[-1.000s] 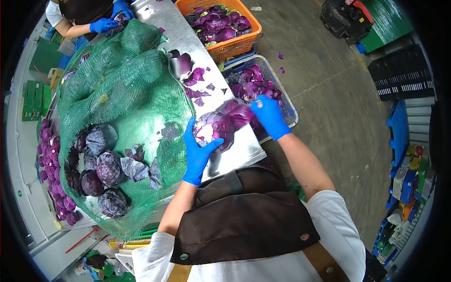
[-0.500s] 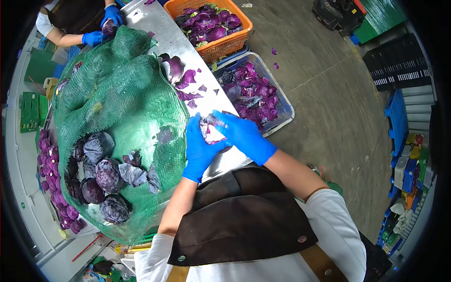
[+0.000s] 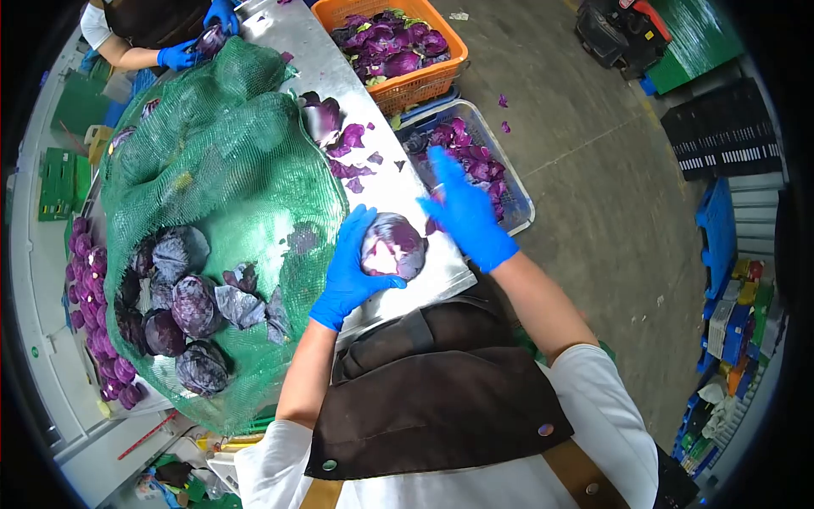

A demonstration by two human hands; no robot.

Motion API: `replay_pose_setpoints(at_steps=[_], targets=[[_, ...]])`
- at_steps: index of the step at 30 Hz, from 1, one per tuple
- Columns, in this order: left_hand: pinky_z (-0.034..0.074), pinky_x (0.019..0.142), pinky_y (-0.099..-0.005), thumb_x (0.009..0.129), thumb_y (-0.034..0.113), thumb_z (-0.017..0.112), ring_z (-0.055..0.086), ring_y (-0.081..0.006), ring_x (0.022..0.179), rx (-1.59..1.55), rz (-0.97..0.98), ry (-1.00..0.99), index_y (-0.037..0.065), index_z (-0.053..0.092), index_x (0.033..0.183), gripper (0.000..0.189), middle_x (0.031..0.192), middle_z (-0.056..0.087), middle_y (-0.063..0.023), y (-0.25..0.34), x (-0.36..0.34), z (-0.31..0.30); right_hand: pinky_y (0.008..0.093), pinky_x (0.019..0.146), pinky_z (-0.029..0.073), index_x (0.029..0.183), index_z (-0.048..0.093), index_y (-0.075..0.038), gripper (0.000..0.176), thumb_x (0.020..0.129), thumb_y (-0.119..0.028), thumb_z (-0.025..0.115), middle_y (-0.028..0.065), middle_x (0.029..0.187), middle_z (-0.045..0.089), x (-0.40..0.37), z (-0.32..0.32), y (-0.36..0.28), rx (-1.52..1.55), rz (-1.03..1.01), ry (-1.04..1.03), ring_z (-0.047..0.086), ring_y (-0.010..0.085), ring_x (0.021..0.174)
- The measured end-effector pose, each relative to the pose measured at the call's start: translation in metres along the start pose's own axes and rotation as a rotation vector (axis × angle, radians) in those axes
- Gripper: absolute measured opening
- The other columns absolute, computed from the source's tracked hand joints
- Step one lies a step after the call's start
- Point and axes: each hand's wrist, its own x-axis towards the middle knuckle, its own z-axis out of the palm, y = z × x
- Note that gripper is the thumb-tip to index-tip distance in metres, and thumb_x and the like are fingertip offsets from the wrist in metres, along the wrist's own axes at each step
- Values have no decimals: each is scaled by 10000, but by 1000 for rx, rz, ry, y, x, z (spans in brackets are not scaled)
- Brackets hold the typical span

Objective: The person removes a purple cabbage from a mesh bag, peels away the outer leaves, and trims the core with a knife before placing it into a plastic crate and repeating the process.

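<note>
A partly peeled red cabbage (image 3: 395,247) rests at the near end of the metal table (image 3: 371,319). My left hand (image 3: 352,270), in a blue glove, curves round its left side with the thumb along the bottom. To the right, my gloved right hand (image 3: 471,217) is off the cabbage, fingers stretched out and thumb apart. It overlaps the near edge of a blue crate (image 3: 519,183) of purple leaves. A scrap of dark purple leaf (image 3: 432,226) shows just below its thumb. Loose leaves (image 3: 346,142) lie farther up the table.
Left of my hands, a green mesh sack (image 3: 246,157) spreads over the table, with several cabbages (image 3: 197,306) at its mouth. More cabbages (image 3: 95,314) are piled beyond it. An orange crate (image 3: 424,85) of leaves stands past the blue one. Across the table, a blue-gloved co-worker (image 3: 174,58) handles a cabbage.
My right hand has come off the cabbage and moved right, toward the blue crate. My left hand stays on the cabbage, which is now more exposed. The view has shifted slightly.
</note>
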Motion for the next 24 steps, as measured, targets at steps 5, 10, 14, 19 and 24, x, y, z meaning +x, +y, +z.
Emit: replay_pose_setpoints(at_steps=[5, 10, 14, 19, 24], targets=[[232, 1206, -449, 642, 364, 921, 277, -361, 1459, -362, -208, 250, -22, 249, 1520, 1171, 1555, 279, -236, -3, -10, 30, 429, 890, 530, 1434, 447, -2, 699, 921, -430, 651, 236, 1228, 636, -27, 32, 2, 261, -310, -19, 671, 365, 1046], [300, 1170, -411, 617, 329, 945, 381, -314, 1388, -101, -207, 263, -44, 226, 1510, 1205, 1481, 370, -216, 0, 15, 43, 464, 824, 531, 1323, 570, -70, 544, 945, -461, 577, 234, 1051, 688, 3, 12, -6, 194, -55, -202, 681, 374, 974], [254, 1196, -443, 603, 426, 938, 287, -381, 1448, -127, -206, 197, -31, 146, 1541, 1310, 1556, 255, -269, -5, -6, 35, 502, 777, 524, 1103, 628, -52, 367, 930, -373, 592, 247, 970, 678, 34, 26, 41, 219, -80, -98, 648, 449, 915], [234, 1205, -431, 600, 340, 951, 288, -341, 1451, -491, -320, 201, -18, 171, 1541, 1273, 1555, 270, -237, -15, -7, 20, 483, 786, 529, 1249, 603, -62, 455, 887, -327, 677, 236, 976, 684, 42, 22, 52, -92, 38, 194, 670, 413, 933], [227, 1207, -446, 602, 386, 930, 279, -379, 1454, -189, -152, 161, -6, 189, 1543, 1261, 1561, 259, -248, -11, 14, 10, 447, 828, 544, 1340, 546, -21, 670, 851, -445, 720, 222, 1161, 664, 3, 9, -21, 262, -210, -199, 675, 371, 1012]])
